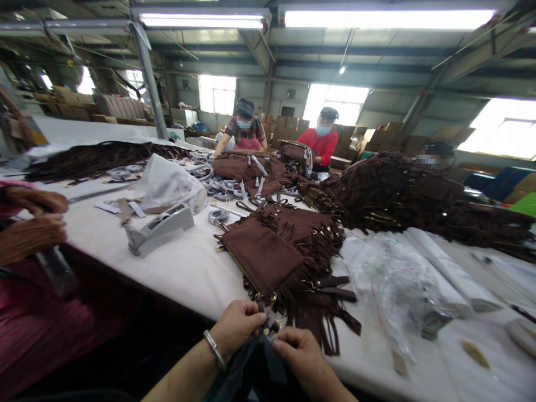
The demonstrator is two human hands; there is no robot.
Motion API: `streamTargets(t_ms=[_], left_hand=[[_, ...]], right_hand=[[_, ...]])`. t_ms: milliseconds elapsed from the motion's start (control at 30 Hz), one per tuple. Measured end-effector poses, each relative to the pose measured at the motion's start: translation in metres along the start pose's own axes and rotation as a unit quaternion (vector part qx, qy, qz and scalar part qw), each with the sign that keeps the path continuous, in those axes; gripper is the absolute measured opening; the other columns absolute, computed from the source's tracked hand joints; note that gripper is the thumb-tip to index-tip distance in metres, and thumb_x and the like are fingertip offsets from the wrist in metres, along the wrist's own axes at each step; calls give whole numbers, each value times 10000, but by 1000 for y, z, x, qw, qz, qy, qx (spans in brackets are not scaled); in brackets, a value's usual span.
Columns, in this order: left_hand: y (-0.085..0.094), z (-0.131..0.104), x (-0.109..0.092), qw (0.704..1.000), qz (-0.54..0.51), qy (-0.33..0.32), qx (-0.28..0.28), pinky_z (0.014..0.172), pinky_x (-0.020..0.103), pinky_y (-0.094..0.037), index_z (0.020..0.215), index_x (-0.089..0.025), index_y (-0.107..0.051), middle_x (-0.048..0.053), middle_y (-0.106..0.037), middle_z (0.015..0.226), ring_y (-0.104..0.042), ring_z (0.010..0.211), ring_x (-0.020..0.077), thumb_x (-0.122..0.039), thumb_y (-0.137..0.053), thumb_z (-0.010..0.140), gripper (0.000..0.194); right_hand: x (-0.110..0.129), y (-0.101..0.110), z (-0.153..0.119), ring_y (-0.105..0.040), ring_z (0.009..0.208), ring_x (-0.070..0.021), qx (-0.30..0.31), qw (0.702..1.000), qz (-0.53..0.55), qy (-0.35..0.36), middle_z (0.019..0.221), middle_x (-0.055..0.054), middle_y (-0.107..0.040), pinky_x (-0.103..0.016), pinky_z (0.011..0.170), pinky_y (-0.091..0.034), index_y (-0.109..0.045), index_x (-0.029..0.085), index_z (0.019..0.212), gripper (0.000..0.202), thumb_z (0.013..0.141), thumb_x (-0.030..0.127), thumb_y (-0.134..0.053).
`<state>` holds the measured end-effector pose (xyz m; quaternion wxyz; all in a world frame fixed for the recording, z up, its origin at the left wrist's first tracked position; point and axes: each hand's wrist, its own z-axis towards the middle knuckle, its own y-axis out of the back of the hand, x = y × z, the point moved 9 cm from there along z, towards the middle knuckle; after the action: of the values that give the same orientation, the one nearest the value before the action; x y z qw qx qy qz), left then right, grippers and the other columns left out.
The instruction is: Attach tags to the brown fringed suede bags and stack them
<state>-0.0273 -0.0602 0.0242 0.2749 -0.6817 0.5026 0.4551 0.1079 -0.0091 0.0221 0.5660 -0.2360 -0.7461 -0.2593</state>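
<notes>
Just past the table's front edge, my left hand (242,324), with a bracelet at the wrist, pinches a dark strap end (264,312) with metal fittings. My right hand (299,349) is beside it, thumb and forefinger closed on a thin translucent wrapping (274,357) that hangs below the strap. Directly beyond both hands lies a flat brown bag (263,254) with a zip along its edge, on other fringed brown bags (314,229). Brown fringe and short straps (333,290) spread out to its right.
A grey tape dispenser (161,229) and white plastic bag (171,181) stand left on the table (188,285). Crumpled clear plastic (389,279) and white rolls (438,268) lie right. A large brown pile (402,190) rises behind. Another person's hands (33,223) are far left; people work opposite.
</notes>
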Motion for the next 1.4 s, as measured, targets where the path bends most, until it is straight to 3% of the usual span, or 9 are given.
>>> streamTargets(t_ms=[167, 367, 600, 833, 1000, 1400], left_hand=[[1, -1, -1, 1000, 4, -4, -2, 443, 216, -242, 636, -163, -554, -44, -522, 482, -402, 424, 75, -358, -635, 649, 212], [-3, 0, 1, 999, -30, 6, 15, 432, 218, -215, 663, -158, -558, -47, -511, 481, -376, 412, 68, -430, -669, 618, 297], [-7, 1, 4, 996, -74, 16, 36, 415, 213, -200, 686, -152, -545, -46, -503, 482, -367, 401, 60, -490, -700, 575, 388], [-5, 4, 8, 998, -54, 19, 31, 406, 214, -190, 682, -155, -550, -46, -505, 481, -364, 395, 64, -486, -689, 581, 373], [-5, 4, 7, 999, -38, 14, 19, 422, 213, -211, 669, -156, -562, -39, -520, 485, -383, 409, 70, -425, -669, 615, 295], [-5, 1, 2, 998, -56, 0, 13, 442, 214, -235, 629, -161, -542, -49, -497, 470, -381, 426, 71, -365, -680, 606, 247]], right_hand=[[-5, -2, 0, -453, 568, -113, 9, 999, 31, -9, 571, 9, -562, -237, 568, -352, -710, 112, 671, 280, 717, 388, -690], [-27, -9, 3, -298, 439, -53, 24, 990, 124, -59, 474, 61, -432, -208, 455, -249, -668, 109, 674, 443, 656, 544, -752], [-28, -4, 7, -320, 442, -57, -28, 990, 123, -68, 488, 59, -441, -212, 460, -271, -629, 117, 642, 397, 619, 480, -789], [-23, -6, 5, -323, 458, -63, 5, 994, 98, -55, 503, 52, -437, -218, 466, -263, -624, 121, 634, 371, 625, 462, -771], [-23, 0, 6, -340, 490, -73, -11, 997, 69, -43, 528, 39, -462, -226, 496, -286, -646, 114, 648, 343, 640, 438, -759], [-35, -1, 11, -348, 410, -73, -44, 991, 96, -83, 444, 55, -437, -217, 418, -260, -636, 128, 663, 508, 597, 618, -755]])
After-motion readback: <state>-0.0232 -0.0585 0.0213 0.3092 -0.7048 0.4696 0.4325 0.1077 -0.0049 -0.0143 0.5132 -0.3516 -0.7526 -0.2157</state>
